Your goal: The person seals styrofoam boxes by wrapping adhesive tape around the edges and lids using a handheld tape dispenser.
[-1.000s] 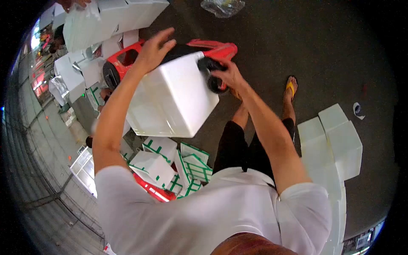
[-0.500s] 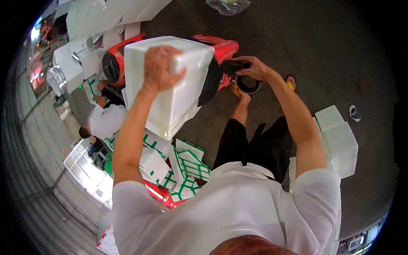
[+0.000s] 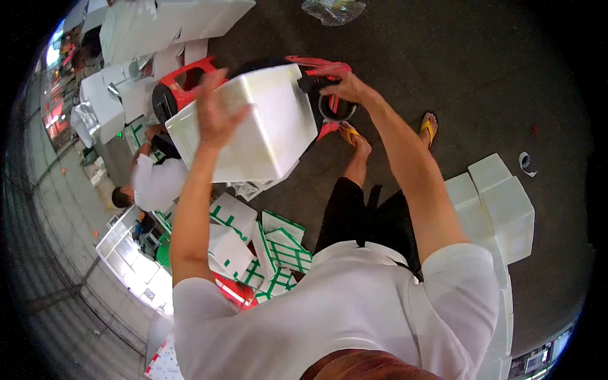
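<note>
A large white box (image 3: 269, 123) is tilted over a red stool-like stand (image 3: 183, 82), in the upper middle of the head view. My left hand (image 3: 217, 114) is at the box's left side, blurred, with its fingers spread and nothing visible in it. At the box's upper right corner, my right hand (image 3: 342, 88) is closed around a black tape dispenser. A dark tape roll (image 3: 337, 109) hangs below those fingers, beside the box.
White boxes (image 3: 500, 202) stand stacked at the right. Below the large box lie white pieces with green tape (image 3: 288, 250). A person in a white shirt (image 3: 158, 183) is at the left. Clear plastic (image 3: 334, 9) and a small roll (image 3: 526, 164) lie on the floor.
The large box has turned and tilted under my hands. My right hand swung out to the right with the dispenser and came back to the box's corner. My left hand has shifted over its side.
</note>
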`<state>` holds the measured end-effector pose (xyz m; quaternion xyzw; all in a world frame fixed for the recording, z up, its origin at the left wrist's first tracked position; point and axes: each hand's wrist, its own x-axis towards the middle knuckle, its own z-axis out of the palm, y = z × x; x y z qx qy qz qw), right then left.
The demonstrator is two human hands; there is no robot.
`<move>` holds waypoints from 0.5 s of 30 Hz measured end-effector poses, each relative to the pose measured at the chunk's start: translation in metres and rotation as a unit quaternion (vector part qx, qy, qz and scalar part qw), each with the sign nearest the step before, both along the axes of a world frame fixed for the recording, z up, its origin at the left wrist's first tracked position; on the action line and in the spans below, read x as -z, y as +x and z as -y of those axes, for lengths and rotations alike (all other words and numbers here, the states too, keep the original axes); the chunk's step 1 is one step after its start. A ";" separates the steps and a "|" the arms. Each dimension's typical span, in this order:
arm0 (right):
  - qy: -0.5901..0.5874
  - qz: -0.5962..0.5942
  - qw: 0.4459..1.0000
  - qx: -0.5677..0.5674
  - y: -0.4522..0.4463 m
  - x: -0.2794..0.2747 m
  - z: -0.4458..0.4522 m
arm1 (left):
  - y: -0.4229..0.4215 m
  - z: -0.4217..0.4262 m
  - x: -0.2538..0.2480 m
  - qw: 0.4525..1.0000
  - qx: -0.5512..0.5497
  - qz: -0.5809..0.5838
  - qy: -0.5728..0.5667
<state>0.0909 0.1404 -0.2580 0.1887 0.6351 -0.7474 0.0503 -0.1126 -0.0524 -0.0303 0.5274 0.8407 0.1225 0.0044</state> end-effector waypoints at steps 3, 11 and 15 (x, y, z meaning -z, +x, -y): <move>0.015 0.004 0.999 -0.042 0.004 -0.020 -0.002 | 0.017 -0.024 -0.007 0.990 -0.080 -0.001 -0.114; -0.002 -0.099 0.994 0.044 -0.008 0.015 0.020 | -0.070 0.000 0.012 0.901 -0.429 -0.058 -0.013; 0.006 -0.028 0.999 0.030 -0.094 0.007 0.019 | -0.017 -0.012 0.002 0.992 0.022 -0.115 -0.044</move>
